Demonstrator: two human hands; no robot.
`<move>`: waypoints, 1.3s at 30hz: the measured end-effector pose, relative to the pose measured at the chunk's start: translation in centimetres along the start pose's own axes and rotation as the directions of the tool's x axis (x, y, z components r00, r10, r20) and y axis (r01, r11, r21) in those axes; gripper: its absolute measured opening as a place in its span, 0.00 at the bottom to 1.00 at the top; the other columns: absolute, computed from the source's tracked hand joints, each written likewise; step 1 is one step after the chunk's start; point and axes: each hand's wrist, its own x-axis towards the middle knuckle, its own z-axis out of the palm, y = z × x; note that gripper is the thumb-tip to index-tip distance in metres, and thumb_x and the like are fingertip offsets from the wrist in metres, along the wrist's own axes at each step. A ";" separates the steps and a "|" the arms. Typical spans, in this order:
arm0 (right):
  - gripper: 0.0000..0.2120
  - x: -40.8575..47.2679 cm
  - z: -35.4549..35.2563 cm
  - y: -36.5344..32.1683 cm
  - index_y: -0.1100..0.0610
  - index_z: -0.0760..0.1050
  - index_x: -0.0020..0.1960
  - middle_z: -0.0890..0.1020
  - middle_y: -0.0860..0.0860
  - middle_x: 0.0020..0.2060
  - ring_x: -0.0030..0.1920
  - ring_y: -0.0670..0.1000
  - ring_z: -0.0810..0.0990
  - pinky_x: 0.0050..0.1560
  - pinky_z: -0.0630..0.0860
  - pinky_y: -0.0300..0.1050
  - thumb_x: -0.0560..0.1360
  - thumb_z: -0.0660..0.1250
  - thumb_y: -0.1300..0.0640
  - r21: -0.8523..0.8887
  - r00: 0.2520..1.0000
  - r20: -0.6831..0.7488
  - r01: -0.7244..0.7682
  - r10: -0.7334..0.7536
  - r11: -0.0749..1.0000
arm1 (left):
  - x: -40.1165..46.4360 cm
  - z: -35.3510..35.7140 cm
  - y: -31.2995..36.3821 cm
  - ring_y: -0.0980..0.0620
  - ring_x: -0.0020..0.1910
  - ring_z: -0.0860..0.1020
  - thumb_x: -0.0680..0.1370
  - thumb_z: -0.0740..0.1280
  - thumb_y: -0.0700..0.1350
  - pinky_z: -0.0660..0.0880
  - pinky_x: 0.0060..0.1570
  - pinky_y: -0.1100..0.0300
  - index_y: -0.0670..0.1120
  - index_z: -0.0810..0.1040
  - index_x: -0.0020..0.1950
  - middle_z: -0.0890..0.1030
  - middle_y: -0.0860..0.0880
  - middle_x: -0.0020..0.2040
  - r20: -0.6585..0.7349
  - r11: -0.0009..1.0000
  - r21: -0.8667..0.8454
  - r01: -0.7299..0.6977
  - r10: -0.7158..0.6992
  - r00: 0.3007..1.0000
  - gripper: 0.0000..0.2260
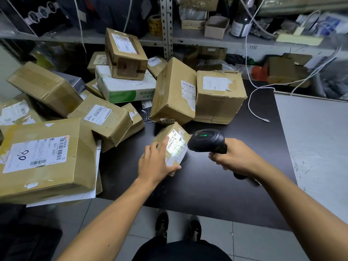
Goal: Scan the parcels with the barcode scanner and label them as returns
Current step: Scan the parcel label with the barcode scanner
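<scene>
A small cardboard parcel (176, 146) wrapped in clear tape lies on the black table (216, 181), its white label lit brightly. My left hand (156, 162) holds this parcel, fingers spread over its left side and thumb under its near edge. My right hand (237, 157) grips the handle of a black barcode scanner (207, 140), whose head points left at the label from close range and shows a green light on top. A heap of cardboard parcels (105, 117) with shipping labels fills the table's left and back.
A large box marked "90" (47, 159) sits at the near left, over a white mailer. Two tall boxes (218, 97) stand behind the small parcel. A white cable (254, 110) trails over the table's right. Metal shelves (167, 34) with clutter stand behind. A pale surface (316, 138) lies to the right.
</scene>
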 end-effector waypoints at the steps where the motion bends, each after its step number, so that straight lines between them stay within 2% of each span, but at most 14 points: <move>1: 0.07 0.0 0.0 -0.1 0.58 0.72 0.41 0.81 0.54 0.31 0.28 0.50 0.75 0.30 0.71 0.44 0.72 0.67 0.55 0.003 1.000 -0.008 -0.011 0.011 1.000 | 0.0 0.0 0.0 0.47 0.67 0.65 0.66 0.71 0.70 0.74 0.53 0.50 0.57 0.53 0.78 0.66 0.50 0.70 -0.002 1.000 -0.001 0.001 -0.001 1.000 0.47; 6: 0.09 -0.2 -0.3 -0.7 0.61 0.72 0.41 0.82 0.58 0.34 0.29 0.52 0.75 0.29 0.70 0.47 0.72 0.67 0.55 0.008 0.999 -0.011 -0.038 0.038 0.999 | 0.0 0.0 -0.1 0.46 0.67 0.65 0.67 0.70 0.71 0.74 0.53 0.50 0.57 0.52 0.79 0.67 0.49 0.69 -0.012 1.000 -0.007 0.003 -0.003 1.000 0.48; 10: 0.08 -0.6 -0.6 -1.1 0.60 0.72 0.41 0.81 0.53 0.30 0.27 0.47 0.77 0.30 0.70 0.41 0.73 0.67 0.56 -0.035 1.000 0.015 -0.022 0.023 0.999 | 0.0 -0.1 -0.2 0.46 0.67 0.65 0.67 0.69 0.71 0.74 0.54 0.51 0.56 0.50 0.79 0.66 0.49 0.70 -0.003 1.000 0.005 0.006 -0.006 1.000 0.48; 14: 0.07 -0.2 -0.3 -0.6 0.59 0.73 0.43 0.82 0.50 0.32 0.28 0.46 0.79 0.32 0.72 0.41 0.73 0.67 0.55 -0.030 0.999 0.005 -0.034 0.034 0.999 | 0.2 -0.1 -0.2 0.46 0.68 0.65 0.67 0.69 0.71 0.74 0.53 0.50 0.56 0.50 0.79 0.66 0.48 0.70 0.016 1.000 -0.013 0.013 -0.013 1.000 0.48; 18: 0.05 1.4 2.4 2.6 0.55 0.72 0.48 0.81 0.52 0.38 0.33 0.47 0.82 0.37 0.74 0.43 0.74 0.66 0.57 0.117 0.986 -0.081 -0.137 0.147 0.984 | 0.5 0.1 -0.1 0.44 0.67 0.66 0.66 0.71 0.71 0.73 0.54 0.47 0.56 0.50 0.78 0.68 0.47 0.68 0.055 0.976 -0.182 0.123 -0.115 0.992 0.49; 21: 0.08 3.0 5.9 5.8 0.53 0.69 0.51 0.81 0.53 0.38 0.38 0.53 0.83 0.42 0.77 0.47 0.73 0.64 0.60 0.243 0.951 -0.095 -0.266 0.295 0.933 | 0.5 0.6 0.4 0.43 0.67 0.67 0.66 0.71 0.70 0.71 0.57 0.47 0.54 0.52 0.78 0.68 0.45 0.69 0.075 0.944 -0.284 0.166 -0.151 0.986 0.49; 23: 0.08 4.0 8.1 7.3 0.54 0.69 0.51 0.81 0.54 0.36 0.37 0.54 0.82 0.45 0.78 0.50 0.72 0.63 0.59 0.288 0.924 -0.104 -0.325 0.367 0.901 | 0.5 0.9 0.7 0.42 0.68 0.68 0.66 0.72 0.70 0.70 0.59 0.48 0.54 0.52 0.78 0.68 0.45 0.69 0.089 0.927 -0.332 0.173 -0.151 0.984 0.48; 25: 0.09 4.8 10.0 8.1 0.55 0.70 0.52 0.82 0.56 0.40 0.38 0.55 0.82 0.43 0.78 0.50 0.72 0.64 0.58 0.356 0.901 -0.107 -0.361 0.421 0.862 | 0.5 1.1 0.9 0.42 0.68 0.68 0.67 0.72 0.69 0.70 0.60 0.48 0.54 0.52 0.78 0.68 0.45 0.70 0.097 0.914 -0.364 0.180 -0.155 0.983 0.48; 28: 0.12 5.2 11.5 7.8 0.56 0.71 0.56 0.83 0.58 0.46 0.39 0.53 0.81 0.35 0.71 0.42 0.73 0.64 0.57 0.397 0.878 -0.111 -0.390 0.465 0.831 | 0.5 1.3 0.8 0.42 0.67 0.69 0.67 0.72 0.68 0.69 0.61 0.49 0.54 0.52 0.78 0.68 0.45 0.70 0.094 0.904 -0.386 0.184 -0.160 0.983 0.48; 31: 0.12 5.4 12.1 7.5 0.57 0.72 0.57 0.83 0.57 0.45 0.35 0.47 0.78 0.32 0.66 0.38 0.74 0.63 0.57 0.364 0.873 -0.116 -0.406 0.473 0.838 | 0.7 1.3 0.4 0.43 0.68 0.68 0.67 0.72 0.68 0.68 0.62 0.50 0.54 0.52 0.78 0.68 0.45 0.71 0.112 0.885 -0.418 0.203 -0.172 0.979 0.48; 36: 0.12 5.6 12.7 7.5 0.56 0.71 0.58 0.83 0.55 0.41 0.32 0.44 0.77 0.25 0.64 0.32 0.75 0.64 0.57 0.348 0.870 -0.123 -0.412 0.477 0.842 | 0.8 1.0 -0.2 0.43 0.68 0.69 0.67 0.70 0.69 0.69 0.60 0.50 0.55 0.51 0.78 0.68 0.46 0.71 0.138 0.888 -0.414 0.199 -0.155 0.978 0.47; 39: 0.12 5.3 12.9 7.5 0.58 0.72 0.58 0.82 0.54 0.39 0.32 0.44 0.77 0.28 0.64 0.35 0.76 0.64 0.57 0.333 0.856 -0.124 -0.440 0.502 0.834 | 0.9 0.9 -0.4 0.42 0.68 0.69 0.67 0.69 0.70 0.70 0.59 0.49 0.55 0.50 0.78 0.67 0.46 0.72 0.152 0.895 -0.402 0.193 -0.143 0.978 0.47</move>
